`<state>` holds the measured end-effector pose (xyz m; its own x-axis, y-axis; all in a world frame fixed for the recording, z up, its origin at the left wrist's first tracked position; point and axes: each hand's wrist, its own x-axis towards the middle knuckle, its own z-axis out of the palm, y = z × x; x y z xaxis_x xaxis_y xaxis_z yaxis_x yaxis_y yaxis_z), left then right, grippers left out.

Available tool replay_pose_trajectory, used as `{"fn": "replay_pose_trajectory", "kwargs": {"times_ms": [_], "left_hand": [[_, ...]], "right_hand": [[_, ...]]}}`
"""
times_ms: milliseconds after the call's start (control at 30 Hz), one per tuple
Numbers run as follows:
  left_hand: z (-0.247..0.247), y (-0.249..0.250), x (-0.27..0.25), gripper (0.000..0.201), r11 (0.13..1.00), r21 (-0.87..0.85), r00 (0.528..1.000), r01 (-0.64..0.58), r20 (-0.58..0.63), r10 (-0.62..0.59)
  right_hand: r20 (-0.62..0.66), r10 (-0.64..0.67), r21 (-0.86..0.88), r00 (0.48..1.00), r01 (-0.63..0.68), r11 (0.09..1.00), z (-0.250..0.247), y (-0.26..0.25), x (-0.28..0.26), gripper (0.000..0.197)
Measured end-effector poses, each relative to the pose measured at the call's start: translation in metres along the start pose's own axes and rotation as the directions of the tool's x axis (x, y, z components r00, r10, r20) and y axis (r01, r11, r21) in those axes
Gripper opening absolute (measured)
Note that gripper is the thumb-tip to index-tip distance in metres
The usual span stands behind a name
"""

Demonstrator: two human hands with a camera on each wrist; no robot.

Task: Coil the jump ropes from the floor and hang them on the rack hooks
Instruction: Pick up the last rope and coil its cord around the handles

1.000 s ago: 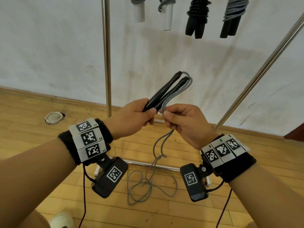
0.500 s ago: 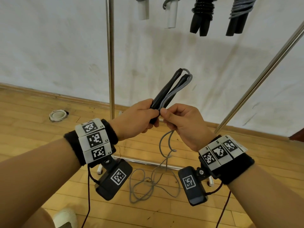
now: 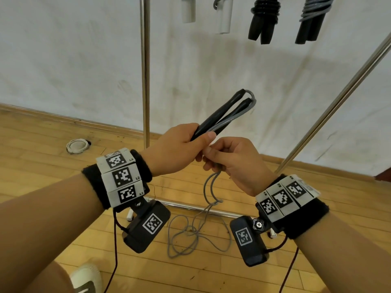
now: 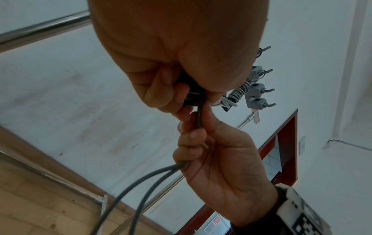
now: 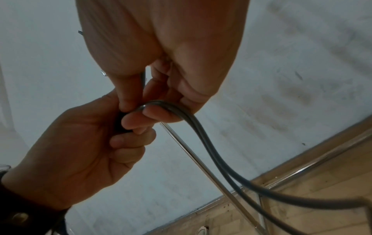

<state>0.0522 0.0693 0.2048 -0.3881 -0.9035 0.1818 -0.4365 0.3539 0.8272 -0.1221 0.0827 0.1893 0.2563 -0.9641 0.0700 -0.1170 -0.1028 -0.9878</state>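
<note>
My left hand [image 3: 179, 146] grips the two black handles [image 3: 224, 115] of a grey jump rope, held together and pointing up to the right. Right below it, my right hand [image 3: 228, 159] pinches the doubled grey cord [image 3: 208, 187] just under the handles. The two hands touch. From the right hand the cord hangs down to a loose tangle on the wooden floor [image 3: 190, 235]. In the left wrist view the cord [image 4: 199, 114] runs from the handles into the right fist. In the right wrist view two strands [image 5: 201, 127] curve out over my fingers.
A metal rack stands ahead with an upright pole [image 3: 145, 70], a slanted pole [image 3: 338, 98] and a floor bar [image 3: 190, 206]. Several coiled ropes hang above: white handles [image 3: 222, 15] and black handles [image 3: 262, 28]. A round white disc [image 3: 77, 145] lies by the wall. My shoe [image 3: 86, 278] is at bottom left.
My right hand has slid up the cord until it meets the left hand under the handles. The handles tilted slightly; the tangle stays on the floor.
</note>
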Motion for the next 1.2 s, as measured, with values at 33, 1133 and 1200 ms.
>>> {"fn": "replay_pose_trajectory", "kwargs": {"times_ms": [33, 1133, 1200], "left_hand": [[-0.001, 0.0, 0.0, 0.038, 1.0, 0.012, 1.0, -0.003, -0.009, 0.004], [0.015, -0.013, -0.031, 0.031, 0.737, 0.608, 0.704, -0.295, 0.66, -0.262], [0.021, -0.016, -0.029, 0.029, 0.704, 0.649, 0.718, -0.288, 0.633, -0.29]], "right_hand": [[-0.008, -0.014, -0.035, 1.0, 0.014, 0.999, -0.001, 0.001, 0.0, 0.018], [0.411, 0.337, -0.74, 0.847, 0.094, 0.666, -0.025, 0.032, 0.004, 0.041], [0.375, 0.337, -0.761, 0.863, 0.079, 0.644, -0.019, 0.028, 0.009, 0.043]]}}
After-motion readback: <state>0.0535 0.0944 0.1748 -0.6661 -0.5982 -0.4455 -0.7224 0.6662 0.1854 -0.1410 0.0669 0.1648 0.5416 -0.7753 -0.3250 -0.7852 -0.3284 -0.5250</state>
